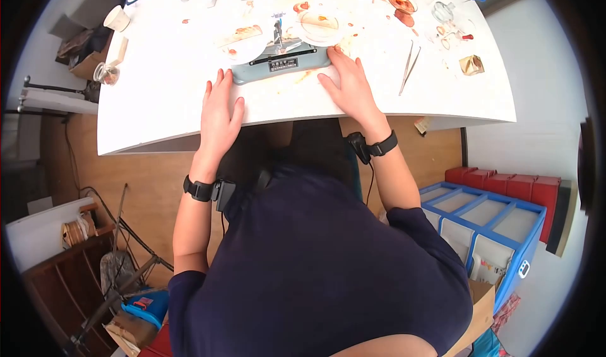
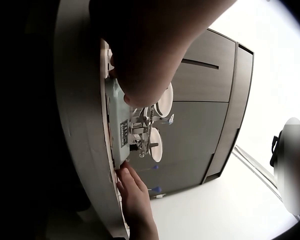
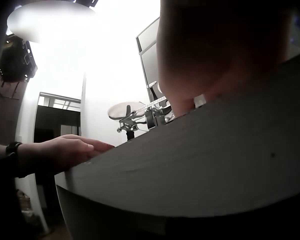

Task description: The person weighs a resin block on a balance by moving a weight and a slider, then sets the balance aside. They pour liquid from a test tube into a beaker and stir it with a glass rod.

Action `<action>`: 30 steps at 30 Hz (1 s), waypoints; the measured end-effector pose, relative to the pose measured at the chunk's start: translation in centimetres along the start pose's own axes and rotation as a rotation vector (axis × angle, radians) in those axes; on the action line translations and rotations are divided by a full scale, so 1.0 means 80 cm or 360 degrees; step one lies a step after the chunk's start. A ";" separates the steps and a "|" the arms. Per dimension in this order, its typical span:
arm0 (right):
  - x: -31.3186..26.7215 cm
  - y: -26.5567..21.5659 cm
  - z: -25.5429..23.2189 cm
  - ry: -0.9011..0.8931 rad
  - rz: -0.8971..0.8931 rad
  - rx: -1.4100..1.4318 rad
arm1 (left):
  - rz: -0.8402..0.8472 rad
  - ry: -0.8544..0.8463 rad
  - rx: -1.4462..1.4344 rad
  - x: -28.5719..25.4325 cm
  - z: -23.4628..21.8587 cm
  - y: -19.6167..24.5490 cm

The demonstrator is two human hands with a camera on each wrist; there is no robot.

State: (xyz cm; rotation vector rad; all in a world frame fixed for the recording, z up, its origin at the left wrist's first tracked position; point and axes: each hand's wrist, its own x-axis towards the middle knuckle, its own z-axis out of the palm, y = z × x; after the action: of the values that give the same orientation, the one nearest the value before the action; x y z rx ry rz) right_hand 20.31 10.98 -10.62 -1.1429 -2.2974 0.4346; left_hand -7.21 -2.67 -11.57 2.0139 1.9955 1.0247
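A two-pan balance scale [image 1: 283,65] with a grey-blue base and a dark label stands near the table's front edge. Its left pan [image 1: 252,49] and the right pan [image 1: 319,39] are white, with orange-brown stained pieces over them. My left hand [image 1: 221,114] lies at the left end of the base, fingers extended forward. At the other end, the right hand [image 1: 353,89] has its fingertips against the base corner, thumb spread toward the front. The left wrist view shows the scale [image 2: 119,120] from the side, with the right hand [image 2: 135,195] at its end. Neither hand grips anything.
Metal tweezers [image 1: 409,70] and a crumpled gold-coloured piece [image 1: 471,65] lie on the right. A stained round dish [image 1: 400,2] sits behind them. On the left edge are a paper cup [image 1: 117,18] and a small glass jar [image 1: 106,73]. Red-orange stains dot the white table [image 1: 164,92].
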 end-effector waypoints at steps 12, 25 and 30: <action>-0.024 -0.006 0.004 0.0193 -0.0119 -0.0032 | 0.0018 -0.0002 -0.0127 0.004 -0.007 -0.012; -0.022 -0.001 0.015 0.0780 -0.0129 0.0611 | -0.0188 0.0420 -0.0534 0.009 -0.001 -0.009; -0.010 -0.009 0.008 0.0853 -0.0466 0.0239 | 0.0202 0.0587 -0.0321 0.028 -0.004 -0.018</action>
State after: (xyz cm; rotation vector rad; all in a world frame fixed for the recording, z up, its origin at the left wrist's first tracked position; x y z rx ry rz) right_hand 19.88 9.88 -11.03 -0.7219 -1.8800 0.1574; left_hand -8.80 -0.52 -11.27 1.9773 1.8392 1.6577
